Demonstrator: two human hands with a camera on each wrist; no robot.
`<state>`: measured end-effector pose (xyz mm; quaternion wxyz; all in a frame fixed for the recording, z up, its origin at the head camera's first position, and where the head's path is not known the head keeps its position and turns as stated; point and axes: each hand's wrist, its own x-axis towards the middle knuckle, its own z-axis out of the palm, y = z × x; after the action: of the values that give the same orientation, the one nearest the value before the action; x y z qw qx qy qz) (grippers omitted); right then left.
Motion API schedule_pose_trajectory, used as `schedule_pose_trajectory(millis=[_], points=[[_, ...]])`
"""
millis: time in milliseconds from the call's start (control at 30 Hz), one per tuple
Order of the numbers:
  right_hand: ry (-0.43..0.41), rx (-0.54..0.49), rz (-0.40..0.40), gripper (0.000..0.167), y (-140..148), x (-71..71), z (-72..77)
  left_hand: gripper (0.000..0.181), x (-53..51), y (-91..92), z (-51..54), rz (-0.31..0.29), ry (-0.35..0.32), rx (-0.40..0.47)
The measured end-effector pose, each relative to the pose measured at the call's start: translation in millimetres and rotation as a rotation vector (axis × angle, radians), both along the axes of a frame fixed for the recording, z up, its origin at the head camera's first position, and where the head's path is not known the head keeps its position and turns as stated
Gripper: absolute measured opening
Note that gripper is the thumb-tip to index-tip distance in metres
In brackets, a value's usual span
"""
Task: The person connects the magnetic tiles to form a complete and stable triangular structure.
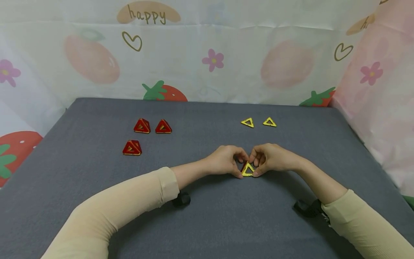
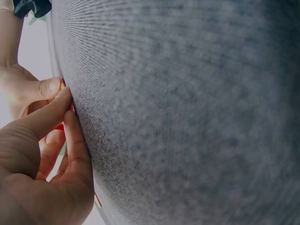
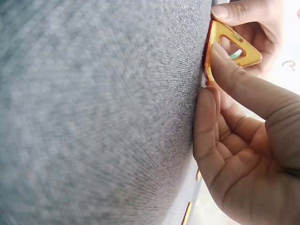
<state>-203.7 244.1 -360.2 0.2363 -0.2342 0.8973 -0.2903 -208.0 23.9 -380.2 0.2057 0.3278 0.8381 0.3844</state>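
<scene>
A yellow triangular magnetic tile (image 1: 247, 175) with an open middle leans up from the table, a red piece (image 1: 244, 166) just behind its left side. My left hand (image 1: 224, 160) pinches the left side of this small build between thumb and fingers. From the other side my right hand (image 1: 276, 158) holds it, the thumb on the tile's lower right corner. The right wrist view shows the yellow tile (image 3: 251, 58) tilted between both thumbs, with red along its base. In the left wrist view the fingers hide most of the build.
Three red pyramids (image 1: 141, 126) (image 1: 163, 127) (image 1: 132, 148) stand on the left of the grey table (image 1: 200, 126). Two flat yellow triangular tiles (image 1: 252, 123) (image 1: 270, 125) lie at the back right. A printed curtain (image 1: 194, 39) hangs behind the table.
</scene>
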Motion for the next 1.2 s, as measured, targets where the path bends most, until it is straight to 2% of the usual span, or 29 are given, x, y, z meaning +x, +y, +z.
schedule_pose_trajectory(millis=[133,467,700,900,1000,1200], points=[[0.003,-0.004,0.000,0.036,0.1,0.0,0.0,0.045,-0.4,0.1,-1.8,-0.002,-0.008,0.014],[0.005,-0.013,0.001,0.032,0.5,1.0,-0.9,0.044,-0.5,-1.7,-3.8,0.018,-0.079,0.074],[-0.005,-0.019,0.005,0.032,0.5,0.5,-0.5,0.042,-0.3,-1.7,-3.5,0.045,0.004,0.048],[-0.014,-0.025,0.003,0.033,0.6,0.2,-0.6,0.044,-0.2,-1.9,-3.6,-0.003,0.063,0.021],[-0.012,-0.024,0.006,0.032,0.6,0.0,-0.6,0.045,0.0,-1.6,-2.9,-0.020,0.072,0.005],[-0.001,-0.018,0.012,0.032,0.3,0.0,-0.3,0.045,-0.4,-0.5,-1.6,-0.034,0.049,-0.009]])
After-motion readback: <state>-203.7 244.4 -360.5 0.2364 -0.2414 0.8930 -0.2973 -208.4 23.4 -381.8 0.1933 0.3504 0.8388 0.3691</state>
